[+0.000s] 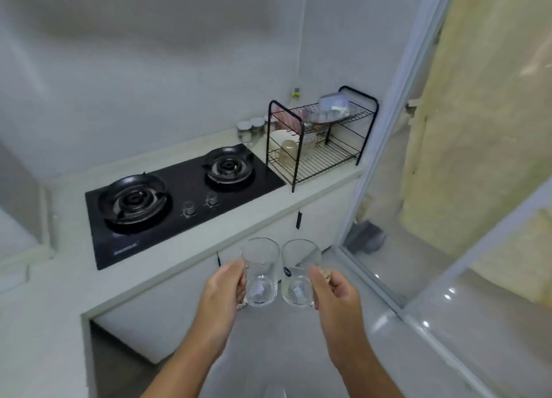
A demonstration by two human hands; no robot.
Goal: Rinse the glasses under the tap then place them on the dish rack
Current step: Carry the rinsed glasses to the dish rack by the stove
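Observation:
I hold two clear glass mugs side by side in front of me, below the counter edge. My left hand (227, 287) grips the handle of the left glass (261, 270). My right hand (334, 290) grips the handle of the right glass (298, 270), which carries a small blue sticker. Both glasses are upright and look empty. The black two-tier wire dish rack (328, 155) stands at the far right end of the counter, well beyond the glasses; a glass and plates sit on its lower tier. No tap or sink is in view.
A black two-burner gas hob (176, 200) is set into the pale counter (298, 194) between me and the rack. Small lidded jars (251, 130) stand behind the hob. A glass sliding door frame (388, 146) rises on the right. White cabinet doors lie under the counter.

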